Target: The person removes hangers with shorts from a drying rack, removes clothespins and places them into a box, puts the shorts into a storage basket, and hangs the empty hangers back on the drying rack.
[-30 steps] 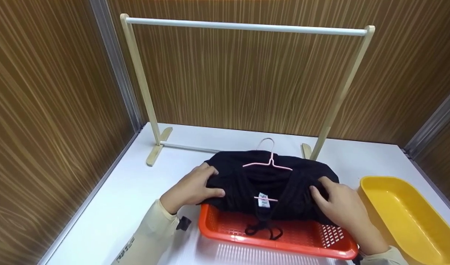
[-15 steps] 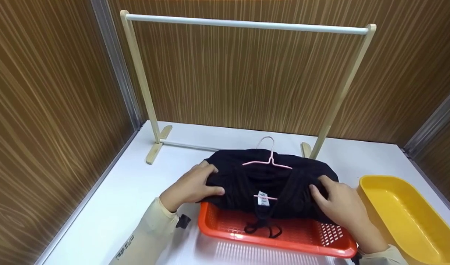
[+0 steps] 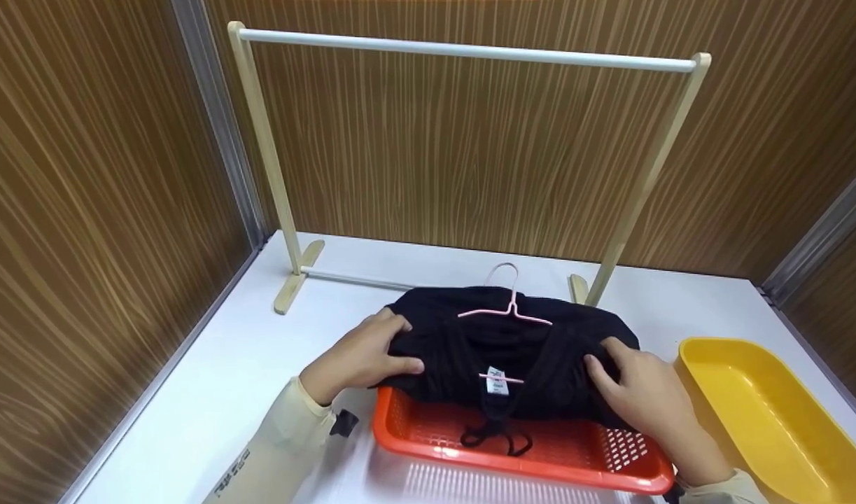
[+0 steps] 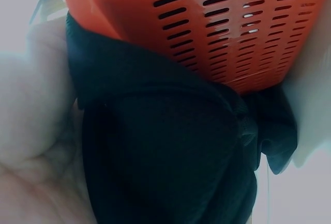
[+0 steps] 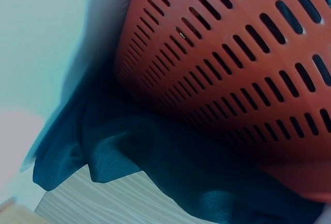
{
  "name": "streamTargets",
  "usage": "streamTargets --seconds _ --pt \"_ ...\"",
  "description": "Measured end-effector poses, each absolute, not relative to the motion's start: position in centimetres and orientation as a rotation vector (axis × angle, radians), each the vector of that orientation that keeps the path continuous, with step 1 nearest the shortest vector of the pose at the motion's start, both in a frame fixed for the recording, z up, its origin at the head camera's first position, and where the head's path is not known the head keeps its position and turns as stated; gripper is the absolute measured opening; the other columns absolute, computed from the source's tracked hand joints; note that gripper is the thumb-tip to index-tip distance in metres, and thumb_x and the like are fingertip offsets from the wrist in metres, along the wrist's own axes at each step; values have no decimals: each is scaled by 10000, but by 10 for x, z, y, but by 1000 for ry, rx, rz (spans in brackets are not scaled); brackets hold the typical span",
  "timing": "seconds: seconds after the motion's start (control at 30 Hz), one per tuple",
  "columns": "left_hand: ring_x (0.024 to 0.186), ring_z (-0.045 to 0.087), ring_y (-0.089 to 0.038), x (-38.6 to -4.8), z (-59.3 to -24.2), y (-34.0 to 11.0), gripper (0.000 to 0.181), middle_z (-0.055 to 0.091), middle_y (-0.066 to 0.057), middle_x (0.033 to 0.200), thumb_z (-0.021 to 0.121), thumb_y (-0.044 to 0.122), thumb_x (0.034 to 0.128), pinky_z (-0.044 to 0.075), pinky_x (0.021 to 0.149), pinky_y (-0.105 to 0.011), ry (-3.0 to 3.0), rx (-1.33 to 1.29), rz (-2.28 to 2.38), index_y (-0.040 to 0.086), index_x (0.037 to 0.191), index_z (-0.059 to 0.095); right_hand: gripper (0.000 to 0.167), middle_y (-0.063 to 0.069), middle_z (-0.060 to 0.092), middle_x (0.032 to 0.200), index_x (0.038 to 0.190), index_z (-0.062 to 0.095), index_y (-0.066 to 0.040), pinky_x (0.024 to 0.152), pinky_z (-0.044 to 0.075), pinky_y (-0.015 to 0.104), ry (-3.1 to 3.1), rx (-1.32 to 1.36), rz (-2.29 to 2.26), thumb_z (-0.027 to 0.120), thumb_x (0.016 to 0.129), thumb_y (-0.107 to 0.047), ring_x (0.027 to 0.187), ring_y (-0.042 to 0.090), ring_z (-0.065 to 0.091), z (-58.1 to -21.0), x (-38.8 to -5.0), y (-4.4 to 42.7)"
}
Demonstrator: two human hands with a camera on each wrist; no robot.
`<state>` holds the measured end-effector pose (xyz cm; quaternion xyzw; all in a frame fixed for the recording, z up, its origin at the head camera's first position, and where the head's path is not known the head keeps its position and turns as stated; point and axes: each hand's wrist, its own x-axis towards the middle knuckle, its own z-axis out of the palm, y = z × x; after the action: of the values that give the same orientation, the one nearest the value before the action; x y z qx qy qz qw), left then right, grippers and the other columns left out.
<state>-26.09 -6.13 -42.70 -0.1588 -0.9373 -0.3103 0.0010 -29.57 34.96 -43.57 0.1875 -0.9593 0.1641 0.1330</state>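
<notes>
A black garment (image 3: 434,350) with a white neck label (image 3: 496,386) and a dangling drawstring (image 3: 496,437) lies bunched across the red-orange perforated basket (image 3: 434,451). Inside its neckline sits a pink clothes hanger (image 3: 513,306), hook up, its middle partly covered by cloth. My left hand (image 3: 361,357) grips the garment's left side, thumb on top. On the opposite side my right hand (image 3: 648,388) holds the cloth, its fingertips partly hidden in the folds. The left wrist view shows cloth (image 4: 170,141) beside my palm; in the right wrist view cloth (image 5: 155,146) hangs along the basket wall.
Behind the garment stands a wooden-legged rack with a white top rail (image 3: 462,49) and a lower bar (image 3: 358,278). A yellow tray (image 3: 721,344) is at the right. Wood-grain panels (image 3: 441,154) enclose the white table (image 3: 246,364) at the back and sides.
</notes>
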Motion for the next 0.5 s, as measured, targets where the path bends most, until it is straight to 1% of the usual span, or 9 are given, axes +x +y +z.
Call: streamTargets --seconds 0.3,0.4,0.5 --pt "1121 588 -320 -262 -428 -62 535 570 -95 1157 826 398 853 462 1003 -486 -2927 -524 -940 43 1210 644 232 121 655 733 1014 633 -103 610 480 556 -2757 548 461 619 1010 -335 687 353 657 -437 -296 350" --pt "1068 601 -297 -261 -427 -61 517 569 -74 1124 835 392 847 475 977 -471 -2917 -542 -895 43 1179 646 206 117 652 726 1009 627 -104 587 471 551 -2725 558 466 627 1007 -310 663 347 650 -437 -295 350" --pt "990 602 -276 -260 -424 -61 492 566 -62 1081 844 388 841 487 928 -457 -2903 -578 -842 55 1134 633 143 109 634 694 1002 622 -97 537 445 530 -2624 599 468 653 990 -236 605 332 626 -438 -294 351"
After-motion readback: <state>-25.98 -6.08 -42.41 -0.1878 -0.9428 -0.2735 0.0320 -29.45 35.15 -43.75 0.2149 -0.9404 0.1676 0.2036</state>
